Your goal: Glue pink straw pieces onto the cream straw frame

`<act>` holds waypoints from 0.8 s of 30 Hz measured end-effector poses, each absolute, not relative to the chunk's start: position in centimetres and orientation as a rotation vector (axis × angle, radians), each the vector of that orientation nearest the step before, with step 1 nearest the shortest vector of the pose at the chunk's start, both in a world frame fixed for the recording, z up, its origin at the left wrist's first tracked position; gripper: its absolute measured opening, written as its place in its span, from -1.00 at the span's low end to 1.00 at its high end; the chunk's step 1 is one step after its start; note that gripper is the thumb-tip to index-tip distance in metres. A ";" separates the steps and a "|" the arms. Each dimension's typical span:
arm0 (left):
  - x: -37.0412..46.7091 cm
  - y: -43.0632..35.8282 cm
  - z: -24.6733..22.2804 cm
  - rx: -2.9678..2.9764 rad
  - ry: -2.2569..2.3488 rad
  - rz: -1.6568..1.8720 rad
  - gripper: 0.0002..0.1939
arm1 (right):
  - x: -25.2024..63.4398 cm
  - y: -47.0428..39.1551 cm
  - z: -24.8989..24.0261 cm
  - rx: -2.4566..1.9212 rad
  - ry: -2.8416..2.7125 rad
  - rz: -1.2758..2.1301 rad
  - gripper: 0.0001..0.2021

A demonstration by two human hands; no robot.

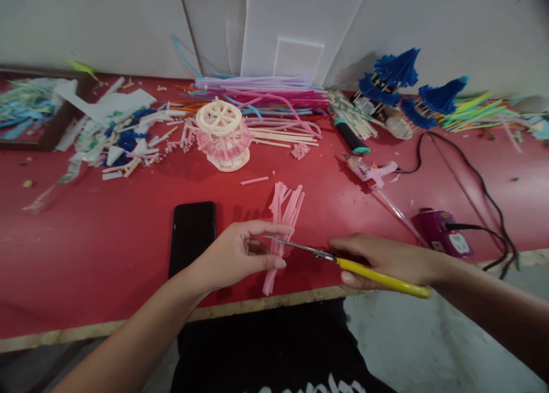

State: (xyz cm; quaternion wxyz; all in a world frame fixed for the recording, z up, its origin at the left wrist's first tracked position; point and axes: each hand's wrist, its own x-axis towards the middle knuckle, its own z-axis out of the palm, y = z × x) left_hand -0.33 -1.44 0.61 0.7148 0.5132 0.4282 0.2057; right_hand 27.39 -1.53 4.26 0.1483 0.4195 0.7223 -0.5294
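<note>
My left hand (246, 250) pinches a bundle of pink pipe cleaners (290, 213) between thumb and fingers, over the front part of the red table. In my right hand (377, 258) is a pair of scissors (328, 256) with yellow handles. Their blades point left and lie across the bundle between my left thumb and index finger; whether they are cutting I cannot tell. A single short pink piece (254, 181) lies beyond the bundle. Farther back stands a small round stick model (222, 134) with a pink band. Several cut pink pieces (300, 150) lie to its right.
A black phone (193, 233) lies left of my left hand. To the right are a pink glue gun (371, 171), its cable and a purple power box (446, 233). Coloured pipe cleaners (266, 90), scraps (128, 135), a brown tray (64, 133) and blue-roofed models (394, 75) line the back.
</note>
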 end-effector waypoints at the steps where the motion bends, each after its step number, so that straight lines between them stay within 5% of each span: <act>1: -0.3 -1.4 0.6 1.137 0.948 0.453 -0.52 | 27.4 -1.5 4.3 1.201 2.074 -1.523 -0.53; 24: -0.2 -1.5 0.4 1.048 0.896 0.414 -0.50 | 27.0 -1.6 3.5 1.201 2.100 -1.508 -0.47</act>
